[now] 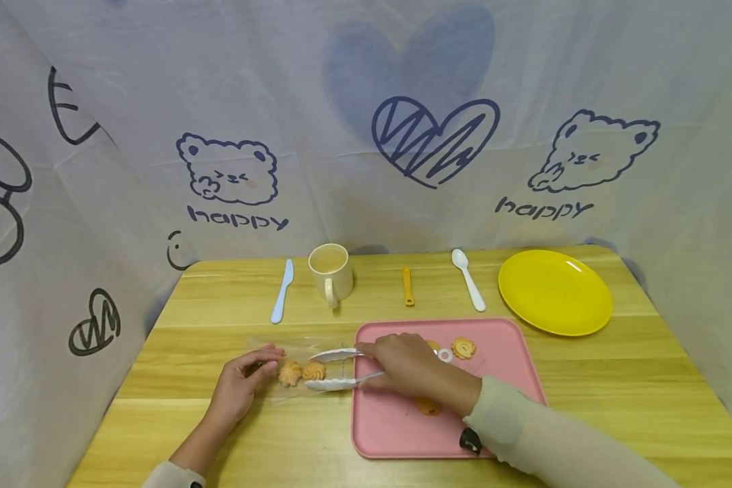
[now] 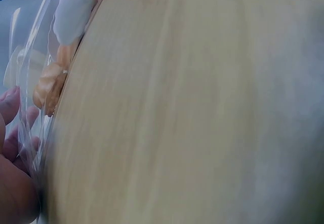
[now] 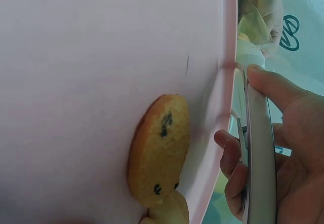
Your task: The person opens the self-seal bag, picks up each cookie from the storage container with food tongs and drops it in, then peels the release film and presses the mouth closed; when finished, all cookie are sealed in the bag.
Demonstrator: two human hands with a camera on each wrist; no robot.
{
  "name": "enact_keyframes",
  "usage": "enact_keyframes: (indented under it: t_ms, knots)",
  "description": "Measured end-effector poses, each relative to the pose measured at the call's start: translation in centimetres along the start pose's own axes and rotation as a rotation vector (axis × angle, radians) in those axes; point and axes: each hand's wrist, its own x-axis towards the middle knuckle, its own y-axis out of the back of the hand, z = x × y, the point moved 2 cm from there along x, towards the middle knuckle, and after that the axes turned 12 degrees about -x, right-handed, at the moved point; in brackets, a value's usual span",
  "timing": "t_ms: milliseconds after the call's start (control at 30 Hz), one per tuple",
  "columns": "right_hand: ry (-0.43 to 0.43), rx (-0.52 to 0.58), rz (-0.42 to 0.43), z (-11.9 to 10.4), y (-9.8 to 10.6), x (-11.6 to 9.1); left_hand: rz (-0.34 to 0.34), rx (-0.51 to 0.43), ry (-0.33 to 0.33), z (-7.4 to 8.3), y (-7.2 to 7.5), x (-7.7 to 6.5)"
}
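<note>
My left hand pinches the left end of a clear plastic bag on the table. Two golden cookies lie in the bag side by side: a ridged one near the left fingers and a swirled one to its right. With my right hand I grip metal tongs with white tips. The tips are spread at the bag's right part, one on each side of the swirled cookie. In the left wrist view a white tip is right by a cookie.
Under my right forearm is a pink tray with a flower-shaped cookie and a dark-flecked cookie. Behind stand a light-blue knife, a cream mug, a yellow-orange utensil, a white spoon and a yellow plate.
</note>
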Motion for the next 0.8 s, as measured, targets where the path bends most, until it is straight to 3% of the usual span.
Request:
enact_keyframes:
  t_ms: [800]
  knots:
    - [-0.071, 0.049, 0.012, 1.5, 0.7, -2.0, -0.021, -0.006, 0.003, -0.5, 0.2, 0.1]
